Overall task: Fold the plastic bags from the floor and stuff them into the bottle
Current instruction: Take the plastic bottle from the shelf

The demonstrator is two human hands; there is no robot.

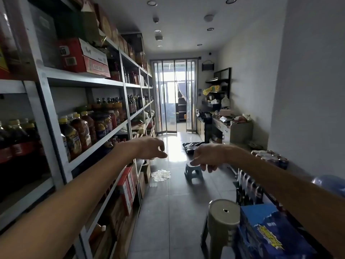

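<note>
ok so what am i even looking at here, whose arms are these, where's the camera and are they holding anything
There is only one picture. It comes from a camera worn on a person's head, so the two bare arms reaching forward are that person's own. No machine is involved.

The left hand and the right hand are both out in the air with loosely curled fingers. Neither seems to hold anything.

The place is a narrow shop aisle, with shelves full of bottles and boxes on the left. Ahead on the tiled floor lies a heap of clear plastic bags, with a small blue stool to its right. A dark bag lies farther down the aisle, and a beige stool stands closer to the camera.
</note>
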